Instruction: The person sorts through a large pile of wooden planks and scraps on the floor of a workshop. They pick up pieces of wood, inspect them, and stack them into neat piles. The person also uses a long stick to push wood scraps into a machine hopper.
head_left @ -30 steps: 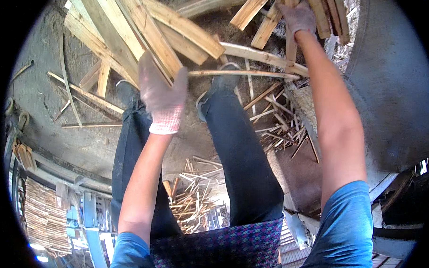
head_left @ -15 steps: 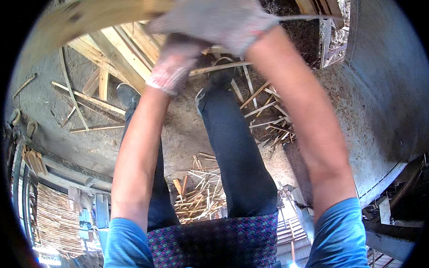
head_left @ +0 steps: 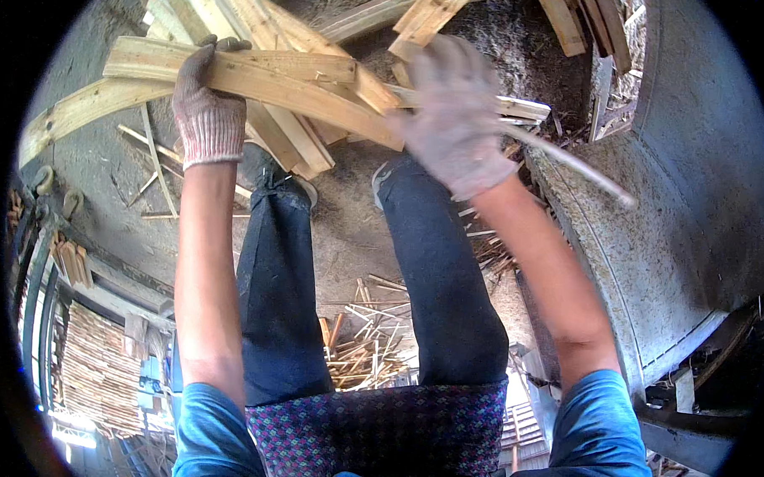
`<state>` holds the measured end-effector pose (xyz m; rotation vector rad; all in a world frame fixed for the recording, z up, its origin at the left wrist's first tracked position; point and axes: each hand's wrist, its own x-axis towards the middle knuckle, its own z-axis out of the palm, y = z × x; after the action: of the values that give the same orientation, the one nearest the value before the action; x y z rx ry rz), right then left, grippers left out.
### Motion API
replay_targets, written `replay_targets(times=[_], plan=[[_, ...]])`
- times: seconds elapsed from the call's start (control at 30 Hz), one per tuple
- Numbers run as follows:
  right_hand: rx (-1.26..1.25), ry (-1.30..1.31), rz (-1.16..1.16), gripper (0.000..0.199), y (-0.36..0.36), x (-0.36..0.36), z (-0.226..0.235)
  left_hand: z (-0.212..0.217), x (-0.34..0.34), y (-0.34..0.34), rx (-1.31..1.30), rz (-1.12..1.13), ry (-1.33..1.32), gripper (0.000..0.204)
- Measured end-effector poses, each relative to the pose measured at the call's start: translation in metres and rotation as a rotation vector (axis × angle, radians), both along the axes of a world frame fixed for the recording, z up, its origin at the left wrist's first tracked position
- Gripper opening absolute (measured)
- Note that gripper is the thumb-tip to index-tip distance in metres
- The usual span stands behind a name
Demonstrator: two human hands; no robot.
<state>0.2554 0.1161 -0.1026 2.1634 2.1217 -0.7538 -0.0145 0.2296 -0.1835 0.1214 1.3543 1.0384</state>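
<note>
My left hand [head_left: 208,119], in a knitted glove, wraps round a pale wooden plank [head_left: 319,100] above the wood pile; the plank bends through the fisheye picture. Another plank [head_left: 83,110] shows left of this hand, and a shorter board lies against the held one; whether the hand grips these too is unclear. Close to the held plank's right end, my gloved right hand [head_left: 458,115] is blurred by motion, its fingers spread. A thin wood strip [head_left: 574,164], also blurred, slants away beside that hand's wrist, apparently apart from the fingers.
Stacked boards [head_left: 288,143] lie on the ground ahead of my feet. Thin offcuts [head_left: 370,347] are heaped between my legs. At right stands a large curved metal sheet [head_left: 685,224]. Metal hooks and a frame [head_left: 40,269] are at left.
My hands have moved apart: the left one leftward onto the plank, the right one lower. The thin strip has dropped lower on the right. My left foot has shifted slightly right.
</note>
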Motion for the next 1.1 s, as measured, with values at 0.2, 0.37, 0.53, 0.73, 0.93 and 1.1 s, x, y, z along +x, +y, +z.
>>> replay_targets(times=[0.2,0.37,0.53,0.73,0.93,1.1], plan=[[-0.789,-0.399,-0.145,0.090,-0.075,0.108,-0.094,-0.012,-0.036,0.016,0.032,-0.120,0.172,0.028],[-0.582,-0.480,0.038,0.078,-0.094,0.113,-0.144,-0.029,-0.047,0.043,-0.147,-0.154,0.209,0.033],[-0.270,-0.438,0.252,0.051,-0.102,0.094,-0.169,-0.062,-0.041,0.053,-0.189,-0.267,0.335,0.035],[-0.550,-0.345,0.184,0.023,-0.115,0.093,-0.167,-0.048,-0.014,0.046,-0.141,-1.006,0.987,0.078],[-0.457,-0.262,0.209,0.029,-0.112,0.097,-0.109,0.006,0.021,-0.022,0.553,-1.007,1.557,0.080],[-0.589,-0.225,0.156,0.023,-0.097,0.123,-0.083,0.054,0.091,-0.079,0.630,-1.429,0.942,0.054]])
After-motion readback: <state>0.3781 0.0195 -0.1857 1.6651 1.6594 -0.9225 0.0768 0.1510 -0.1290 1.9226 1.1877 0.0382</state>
